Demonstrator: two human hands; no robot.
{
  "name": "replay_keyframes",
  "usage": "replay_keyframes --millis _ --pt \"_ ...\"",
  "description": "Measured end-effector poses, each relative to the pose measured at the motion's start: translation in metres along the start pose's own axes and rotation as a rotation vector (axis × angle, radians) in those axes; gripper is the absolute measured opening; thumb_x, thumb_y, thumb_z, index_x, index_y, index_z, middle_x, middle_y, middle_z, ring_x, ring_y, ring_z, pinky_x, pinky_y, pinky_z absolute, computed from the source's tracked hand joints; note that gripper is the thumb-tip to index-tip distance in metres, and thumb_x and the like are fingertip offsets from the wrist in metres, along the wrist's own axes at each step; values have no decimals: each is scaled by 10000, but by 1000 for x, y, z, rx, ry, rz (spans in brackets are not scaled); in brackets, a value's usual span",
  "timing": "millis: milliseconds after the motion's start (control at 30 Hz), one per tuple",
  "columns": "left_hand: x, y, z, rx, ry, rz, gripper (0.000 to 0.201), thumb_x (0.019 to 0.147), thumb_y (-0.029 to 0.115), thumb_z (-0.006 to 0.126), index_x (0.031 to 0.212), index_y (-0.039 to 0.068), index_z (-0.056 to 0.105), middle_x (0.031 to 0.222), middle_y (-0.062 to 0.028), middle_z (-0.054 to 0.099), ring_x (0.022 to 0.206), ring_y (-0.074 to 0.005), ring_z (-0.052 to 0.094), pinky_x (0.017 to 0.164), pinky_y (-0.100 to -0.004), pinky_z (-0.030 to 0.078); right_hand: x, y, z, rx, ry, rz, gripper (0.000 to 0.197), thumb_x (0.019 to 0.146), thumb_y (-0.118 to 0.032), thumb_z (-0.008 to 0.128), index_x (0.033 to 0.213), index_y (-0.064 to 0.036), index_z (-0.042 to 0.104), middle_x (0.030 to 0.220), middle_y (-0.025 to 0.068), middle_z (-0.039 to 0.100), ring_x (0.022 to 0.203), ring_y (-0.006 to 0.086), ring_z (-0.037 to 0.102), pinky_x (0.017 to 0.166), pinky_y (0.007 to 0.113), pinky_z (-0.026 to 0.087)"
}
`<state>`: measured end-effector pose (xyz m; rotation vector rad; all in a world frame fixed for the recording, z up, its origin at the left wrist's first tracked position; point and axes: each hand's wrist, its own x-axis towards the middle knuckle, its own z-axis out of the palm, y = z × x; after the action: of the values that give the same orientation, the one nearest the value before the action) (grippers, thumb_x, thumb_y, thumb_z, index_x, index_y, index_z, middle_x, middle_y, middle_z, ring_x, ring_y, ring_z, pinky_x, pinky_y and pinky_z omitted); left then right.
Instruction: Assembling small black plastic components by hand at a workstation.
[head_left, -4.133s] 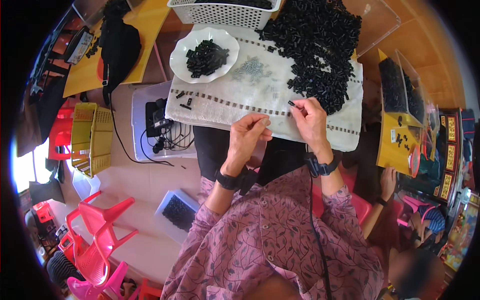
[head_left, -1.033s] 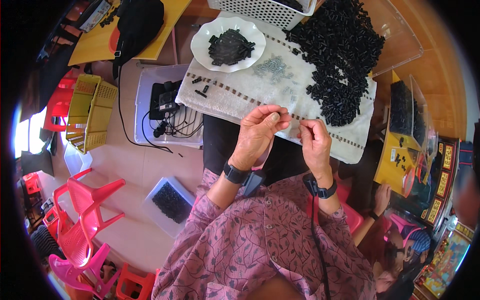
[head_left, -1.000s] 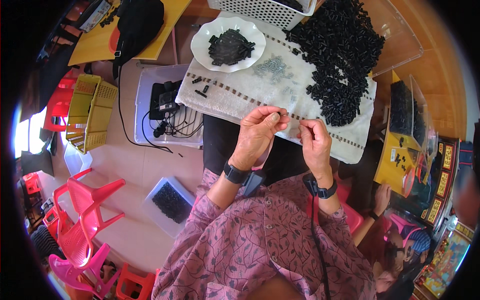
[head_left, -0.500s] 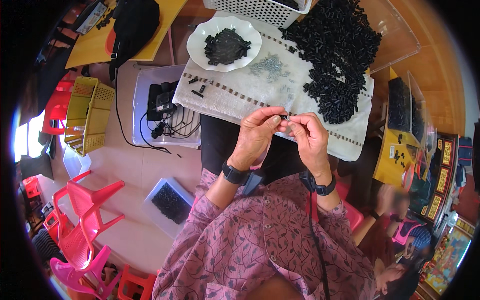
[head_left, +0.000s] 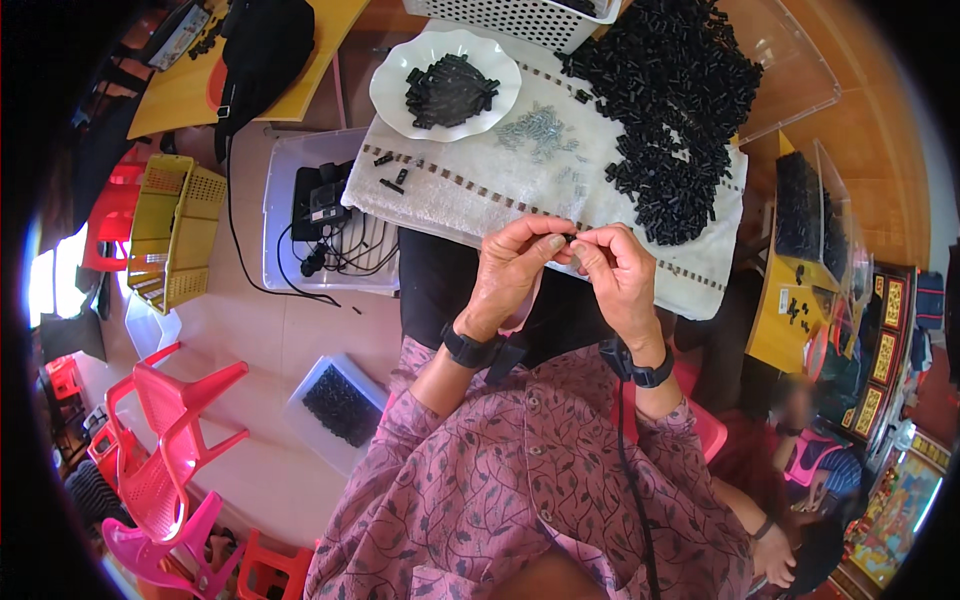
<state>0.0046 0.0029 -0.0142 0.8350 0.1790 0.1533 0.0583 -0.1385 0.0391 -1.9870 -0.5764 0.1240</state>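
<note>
Over the towel's near edge, my left hand (head_left: pixel 510 268) pinches a small black part (head_left: pixel 569 238) between thumb and forefinger. My right hand (head_left: pixel 620 272) meets it there, thumb and forefinger pressed together at the part's other end. What the right fingertips hold is too small and hidden to make out. Beyond my hands, a loose heap of small silvery metal pieces (head_left: pixel 540 130) lies on the white towel (head_left: pixel 450 205). A large pile of short black parts (head_left: pixel 670 120) covers the towel's right side. At the left stands a white scalloped plate (head_left: pixel 388 88) with more black pieces.
A white perforated basket (head_left: pixel 500 25) stands at the back. Left of the table, a clear bin (head_left: pixel 277 215) holds black devices and cables. A tub of black parts (head_left: pixel 340 405) and red chairs (head_left: pixel 165 440) are on the floor. Another person's hand (head_left: pixel 772 558) shows lower right.
My hands stay together at the same place, with the fingertips slightly shifted and the small part more covered. At the lower right, the other person's arm has moved down.
</note>
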Motion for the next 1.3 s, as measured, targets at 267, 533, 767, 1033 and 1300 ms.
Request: replay_keyframes --millis 267,533,767,1033,1300 --pt "0 -4 -2 -77 -22 -57 189 989 7 556 1139 -28 666 945 -73 692 829 -121 661 795 -256 544 2 0 -1 79 -39 154 141 927 -113 697 913 12 634 745 49 661 624 102 630 554 241 495" --pt "2 -3 -3 -241 32 -137 204 1009 65 554 1167 -23 647 903 -74 692 800 -125 665 729 -246 543 0 3 -1 143 -62 232 185 982 -206 643 968 -21 649 737 10 643 638 71 609 558 213 472" --pt "2 -4 -4 -201 15 -154 212 1016 94 551 1169 -16 649 883 -67 688 778 -117 660 694 -231 529 -2 12 2 128 -48 187 159 964 -177 664 938 -21 643 742 1 646 626 58 584 557 208 464" --pt "3 -5 -7 -193 37 -179 220 1025 114 539 1167 -7 656 885 -48 684 770 -105 652 681 -223 521 -2 11 1 114 -67 139 97 906 -80 699 901 0 644 775 42 650 652 91 604 582 253 483" --pt "4 -11 -12 -229 17 -175 215 1028 133 540 1152 -5 650 967 -77 677 802 -117 644 703 -237 530 5 43 -31 -259 216 16 50 901 -26 682 902 13 652 760 49 611 611 89 582 560 249 461"
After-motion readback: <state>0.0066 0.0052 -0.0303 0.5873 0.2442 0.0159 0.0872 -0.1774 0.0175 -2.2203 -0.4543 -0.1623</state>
